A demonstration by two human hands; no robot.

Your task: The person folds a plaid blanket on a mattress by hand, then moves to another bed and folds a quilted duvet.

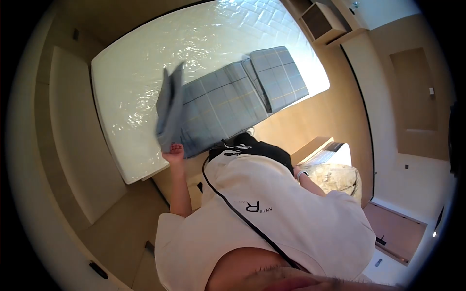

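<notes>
A grey-blue plaid folding pad (218, 99) lies across a bed mattress (126, 77) in clear, shiny plastic wrap. Its left section is lifted and folded upright, slightly blurred, while its right section lies flat beyond a crease. My left hand (174, 153) is closed at the near lower edge of that raised section, gripping it. Only a little of my right hand (297, 172) shows, with a band on the wrist, low at my right side by the beige patterned fabric (335, 177). Its fingers are hidden behind my shirt.
A wooden open-fronted cabinet (323, 22) stands at the bed's far right corner. Wood floor (335, 109) runs along the bed's right side. Behind the beige fabric is a box-like wooden piece (313, 149). A dark cord (233, 206) hangs down my shirt.
</notes>
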